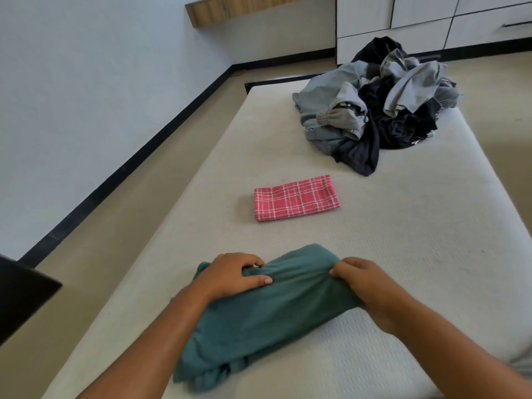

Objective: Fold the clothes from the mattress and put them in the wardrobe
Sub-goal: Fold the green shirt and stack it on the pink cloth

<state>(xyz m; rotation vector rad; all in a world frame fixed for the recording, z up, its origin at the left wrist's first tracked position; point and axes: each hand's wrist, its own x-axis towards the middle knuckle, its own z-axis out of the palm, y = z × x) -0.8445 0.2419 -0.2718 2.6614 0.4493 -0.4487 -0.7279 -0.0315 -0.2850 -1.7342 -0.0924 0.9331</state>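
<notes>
Lying at the near end of the white mattress (403,226): one teal garment (276,306), partly folded, bunched along its near-left edge. Left hand (233,276) rests on its far-left part, fingers curled into the fabric, thumb laid flat across the top. Right hand (365,286) pinches a fold at the far-right edge between thumb and fingers. Mid-mattress: one pink checked cloth (296,197), folded to a flat rectangle, well apart from the garment. Far end: heap of unfolded grey and dark clothes (380,105) (item count cannot be told). Beyond the mattress: white cabinet fronts (417,24); wooden shelf (244,7) on the wall. Left edge: dark furniture corner (23,295), unidentified.
</notes>
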